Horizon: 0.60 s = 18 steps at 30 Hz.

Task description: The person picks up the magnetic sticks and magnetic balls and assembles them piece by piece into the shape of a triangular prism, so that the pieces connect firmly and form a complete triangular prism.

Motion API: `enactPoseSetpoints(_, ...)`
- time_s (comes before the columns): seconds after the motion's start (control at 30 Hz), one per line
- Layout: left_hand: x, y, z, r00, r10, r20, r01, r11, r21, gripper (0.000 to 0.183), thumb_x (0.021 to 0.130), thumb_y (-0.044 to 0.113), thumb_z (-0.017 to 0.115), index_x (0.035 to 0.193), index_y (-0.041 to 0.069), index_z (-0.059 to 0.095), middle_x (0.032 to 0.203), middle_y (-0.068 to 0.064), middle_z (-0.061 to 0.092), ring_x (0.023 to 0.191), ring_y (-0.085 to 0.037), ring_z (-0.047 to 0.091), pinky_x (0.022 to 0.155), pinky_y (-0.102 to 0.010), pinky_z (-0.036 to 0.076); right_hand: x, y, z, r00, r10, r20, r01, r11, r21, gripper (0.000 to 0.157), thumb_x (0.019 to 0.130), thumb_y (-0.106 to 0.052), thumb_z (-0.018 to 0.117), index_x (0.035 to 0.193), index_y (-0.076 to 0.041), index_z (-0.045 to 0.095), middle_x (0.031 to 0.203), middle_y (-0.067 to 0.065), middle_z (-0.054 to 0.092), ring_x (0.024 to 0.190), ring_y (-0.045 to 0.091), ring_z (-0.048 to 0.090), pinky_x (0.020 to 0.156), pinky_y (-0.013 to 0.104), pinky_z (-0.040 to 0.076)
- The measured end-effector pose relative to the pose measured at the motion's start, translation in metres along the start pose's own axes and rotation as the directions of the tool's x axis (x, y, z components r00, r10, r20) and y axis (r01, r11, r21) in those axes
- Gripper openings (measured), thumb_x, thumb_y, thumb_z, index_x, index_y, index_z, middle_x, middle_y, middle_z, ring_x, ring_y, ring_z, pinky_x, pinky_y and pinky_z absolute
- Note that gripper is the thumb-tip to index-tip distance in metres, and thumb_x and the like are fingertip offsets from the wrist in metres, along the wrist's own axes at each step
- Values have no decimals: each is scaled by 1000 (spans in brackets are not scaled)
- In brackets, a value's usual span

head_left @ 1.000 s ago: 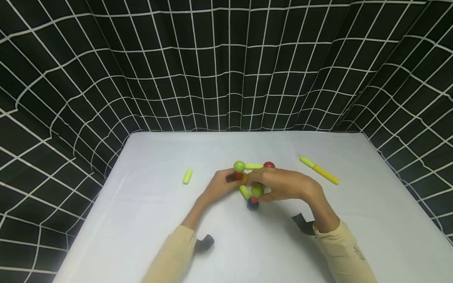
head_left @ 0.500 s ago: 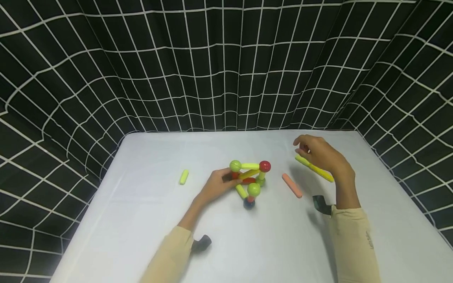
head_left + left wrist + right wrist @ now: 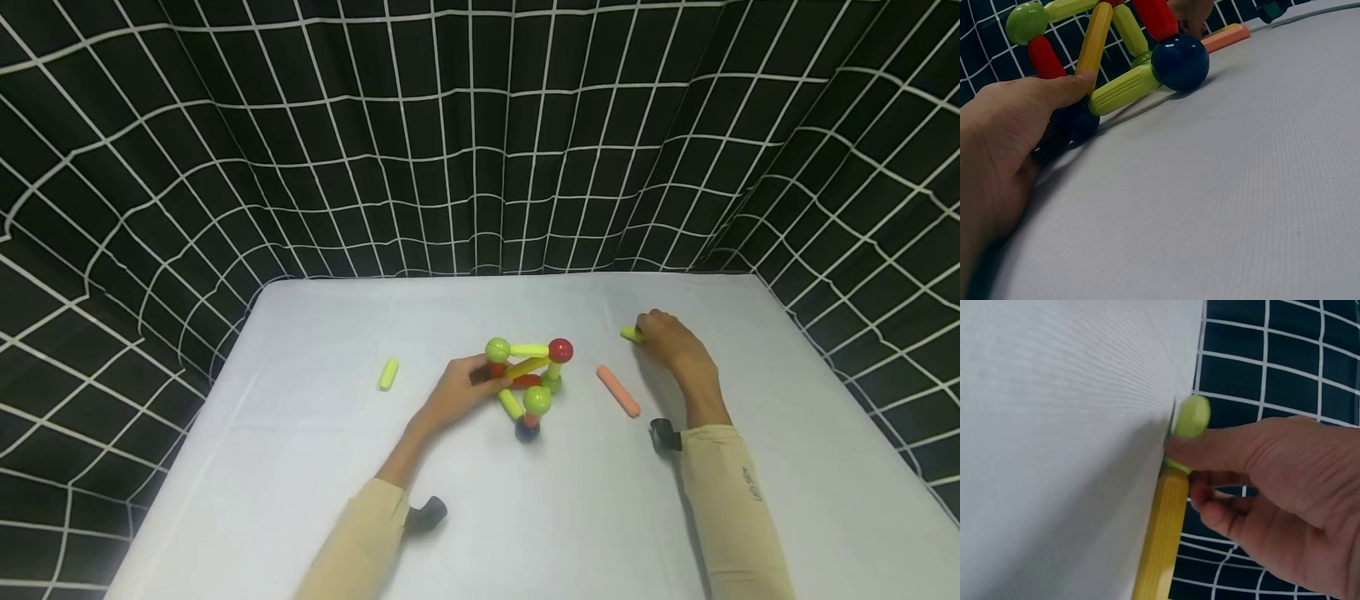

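A structure of coloured balls and rods stands on the white table, with a red ball (image 3: 560, 350) at its back right corner and a dark blue ball (image 3: 1180, 62) at its front. My left hand (image 3: 459, 392) grips its left side, thumb against the yellow rod (image 3: 1094, 41) just above another dark blue ball (image 3: 1077, 122). Off to the right, my right hand (image 3: 675, 343) pinches a short light green rod (image 3: 1192, 416) between thumb and fingers. End to end with that piece lies a longer yellow rod (image 3: 1163, 537), mostly hidden by the hand in the head view.
An orange rod (image 3: 618, 392) lies between the structure and my right hand. Another short light green rod (image 3: 388, 374) rests on the table (image 3: 300, 467) to the left. A black curtain with a white grid (image 3: 480, 142) surrounds the table's back and sides.
My right hand has left the structure, moved right and come down onto the light green rod. The orange rod now shows on the table. My left hand keeps its grip.
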State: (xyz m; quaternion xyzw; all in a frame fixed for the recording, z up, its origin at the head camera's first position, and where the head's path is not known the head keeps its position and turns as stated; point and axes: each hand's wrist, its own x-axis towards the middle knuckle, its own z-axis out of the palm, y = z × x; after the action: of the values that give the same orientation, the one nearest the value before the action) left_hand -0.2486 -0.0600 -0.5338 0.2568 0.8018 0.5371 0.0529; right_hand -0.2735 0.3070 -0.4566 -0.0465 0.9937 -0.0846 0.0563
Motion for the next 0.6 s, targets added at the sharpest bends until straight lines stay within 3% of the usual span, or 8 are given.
enactPoseSetpoints(0.13,0,3,1,1000,-9,-4,9,1000,-21,28,96,22,78,123,20,74,119,3,77,114,-17,68,106,-38,55,-1,-1,-4,999,-31,-24,31,999,13,14,98,4,59,111,9,61,97,23,63,89,36,60,84,55,53)
enactPoseSetpoints(0.23,1,3,1,1000,-11,-3,11,1000,-16,28,96,23,77,123,19,74,121,2,77,117,-17,68,107,-38,55,-4,-6,-15,998,-64,-16,65,995,80,18,96,6,61,114,10,62,102,26,66,93,38,62,86,56,54)
enactPoseSetpoints(0.37,1,1,1,1000,-8,11,9,1000,-7,32,96,25,77,126,16,73,129,-3,76,124,-21,69,110,-39,54,-21,-24,-43,980,-196,-20,196,957,213,21,92,6,70,113,5,68,107,21,71,99,35,66,91,53,58)
enactPoseSetpoints(0.47,1,1,1,1000,-7,19,7,1000,0,33,96,25,77,127,17,72,132,-4,75,126,-22,69,111,-39,54,-42,-49,-68,944,-328,-46,329,912,244,24,86,4,80,107,-6,74,103,8,73,97,25,66,87,42,60)
enactPoseSetpoints(0.6,0,4,1,1000,-24,3,24,1000,-11,29,95,25,78,123,21,74,125,1,77,121,-18,69,109,-41,55,-63,-87,-85,869,-490,-74,495,856,146,30,79,1,88,102,-16,78,104,-2,72,100,18,66,87,36,62)
